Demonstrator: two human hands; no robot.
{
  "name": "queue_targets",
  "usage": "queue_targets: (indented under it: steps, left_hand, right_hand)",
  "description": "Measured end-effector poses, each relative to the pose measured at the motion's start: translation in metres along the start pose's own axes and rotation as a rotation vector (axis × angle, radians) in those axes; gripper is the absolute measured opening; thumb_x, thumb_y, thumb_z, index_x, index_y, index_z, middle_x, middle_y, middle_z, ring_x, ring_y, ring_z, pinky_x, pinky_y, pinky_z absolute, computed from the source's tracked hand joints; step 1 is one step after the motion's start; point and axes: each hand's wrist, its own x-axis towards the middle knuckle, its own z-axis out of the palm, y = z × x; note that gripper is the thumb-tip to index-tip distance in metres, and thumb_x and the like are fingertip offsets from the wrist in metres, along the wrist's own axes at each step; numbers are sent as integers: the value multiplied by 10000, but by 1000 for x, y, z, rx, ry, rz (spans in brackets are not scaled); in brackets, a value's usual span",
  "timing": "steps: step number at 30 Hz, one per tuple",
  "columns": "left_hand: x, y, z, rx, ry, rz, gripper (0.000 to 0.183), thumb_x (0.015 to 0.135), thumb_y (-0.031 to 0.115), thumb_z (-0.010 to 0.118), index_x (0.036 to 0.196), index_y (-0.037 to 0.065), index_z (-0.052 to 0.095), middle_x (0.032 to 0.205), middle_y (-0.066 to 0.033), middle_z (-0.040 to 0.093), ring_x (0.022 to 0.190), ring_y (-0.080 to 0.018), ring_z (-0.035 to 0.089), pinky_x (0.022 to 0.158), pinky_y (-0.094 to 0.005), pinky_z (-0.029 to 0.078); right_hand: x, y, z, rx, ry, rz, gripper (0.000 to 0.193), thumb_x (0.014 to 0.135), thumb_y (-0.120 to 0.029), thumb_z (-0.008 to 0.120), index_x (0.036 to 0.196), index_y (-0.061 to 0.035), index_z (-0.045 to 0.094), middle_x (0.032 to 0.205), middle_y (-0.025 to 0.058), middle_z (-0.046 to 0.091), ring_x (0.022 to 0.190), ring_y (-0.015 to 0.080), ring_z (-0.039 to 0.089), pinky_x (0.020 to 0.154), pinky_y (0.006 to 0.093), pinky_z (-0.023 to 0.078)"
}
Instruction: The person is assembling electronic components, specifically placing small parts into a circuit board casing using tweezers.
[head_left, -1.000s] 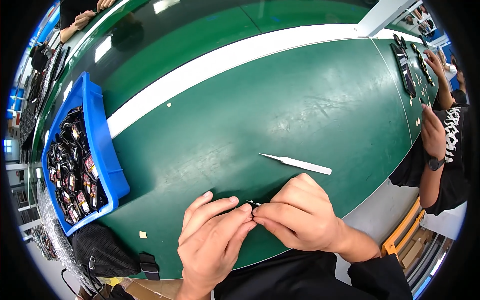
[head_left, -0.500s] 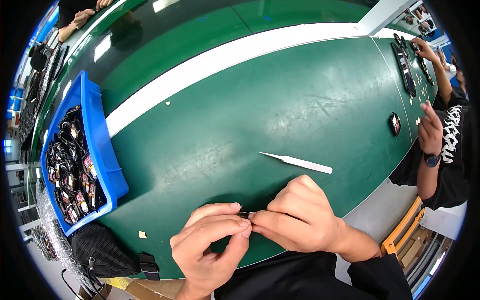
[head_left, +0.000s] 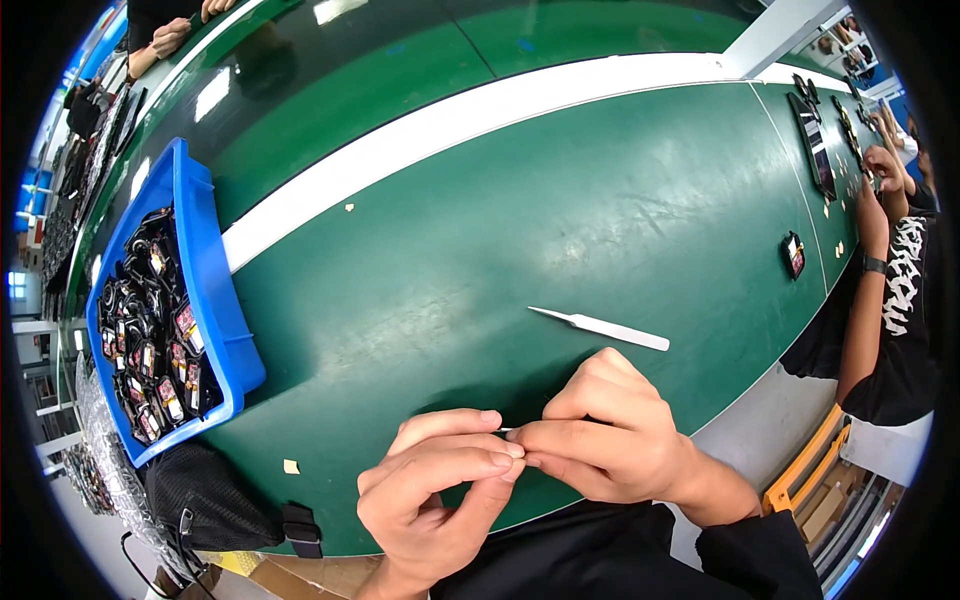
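Note:
My left hand (head_left: 435, 490) and my right hand (head_left: 610, 435) meet fingertip to fingertip over the near edge of the green table (head_left: 420, 330). Both are closed in a pinch around something tiny. The fingers cover nearly all of it, so its kind cannot be made out. Beyond my right hand lies a pair of pale, pointed tweezers (head_left: 610, 330), untouched, its tip toward the left.
At the left, a blue bin (head_left: 225, 310) holds many small black parts with cables. A black mesh bag (head_left: 205, 500) sits before it. One black part (head_left: 793, 255) lies at right, near a co-worker's arm (head_left: 868, 240). A paper scrap (head_left: 291, 467) lies near the front edge.
My hands stay pinched together, a little farther right in the picture. The dark bit seen between the fingertips is now mostly covered. At right, the co-worker's hands have drawn together.

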Motion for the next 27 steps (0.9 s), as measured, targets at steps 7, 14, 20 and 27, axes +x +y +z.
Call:
queue_targets:
  steps: [7, 14, 20, 27]
  left_hand:
    - [6, -4, -3, 58, -93, 92, 204, 809, -40, 797, 879, 58, 632, 791, -113, 746, 855, -219, 706, 991, -448, 500]
    - [4, -4, 2, -29, -41, 39, 193, 773, -68, 809, 901, 44, 718, 866, -89, 772, 1018, -288, 706, 887, -375, 543]
    - [8, 2, -6, -18, -96, -33, 249, 764, -59, 819, 966, 31, 705, 853, -88, 761, 982, -276, 714, 882, -388, 561]
    - [22, 9, -17, 497, -247, 339, 309, 711, 46, 847, 986, 71, 708, 882, -70, 735, 942, -308, 709, 828, -425, 564]
  right_hand:
    - [1, 0, -3, 44, 11, 35, 204, 702, -63, 841, 876, -78, 734, 779, -12, 593, 656, 144, 515, 603, 309, 326]
    - [0, 1, -1, 11, 10, -2, 178, 733, -66, 807, 886, -60, 715, 795, 15, 582, 658, 176, 516, 607, 324, 341]
    - [1, 1, -3, 29, -30, 28, 143, 755, -70, 781, 876, -73, 705, 781, 14, 556, 664, 178, 508, 650, 329, 346]
    - [3, 0, -6, 56, -75, 61, 93, 781, -78, 754, 842, -93, 685, 765, -2, 532, 658, 169, 498, 687, 322, 331]
